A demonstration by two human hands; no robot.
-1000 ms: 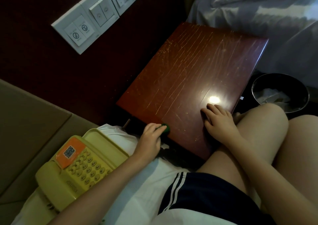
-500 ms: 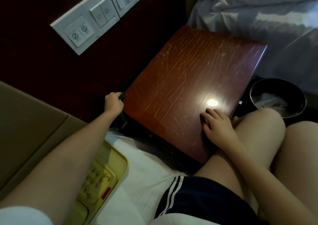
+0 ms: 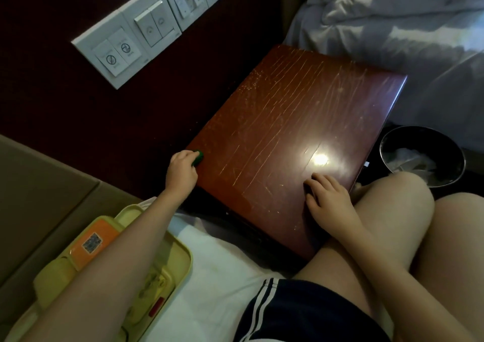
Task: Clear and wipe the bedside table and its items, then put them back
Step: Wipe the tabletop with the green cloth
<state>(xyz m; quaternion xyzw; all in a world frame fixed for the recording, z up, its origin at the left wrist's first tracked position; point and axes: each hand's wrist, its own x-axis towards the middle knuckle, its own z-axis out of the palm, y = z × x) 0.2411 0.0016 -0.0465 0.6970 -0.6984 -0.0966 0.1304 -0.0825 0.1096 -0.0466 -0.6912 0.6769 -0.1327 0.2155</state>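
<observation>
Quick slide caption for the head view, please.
Left hand presses a green cloth on the bedside table corner; right hand braces its near edge.

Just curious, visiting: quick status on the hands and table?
Left hand presses green cloth at table corner. Right hand flat, bracing. Tabletop bare, nothing blocking.

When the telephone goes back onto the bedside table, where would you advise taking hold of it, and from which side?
Probably by the two long side edges of the yellow telephone base, both hands coming from above. It lies flat on the white bedding, its raised rim offers a hold, and a two-sided lift should keep the handset cradled. First the left hand must release the green cloth; its forearm crosses the keypad.
</observation>
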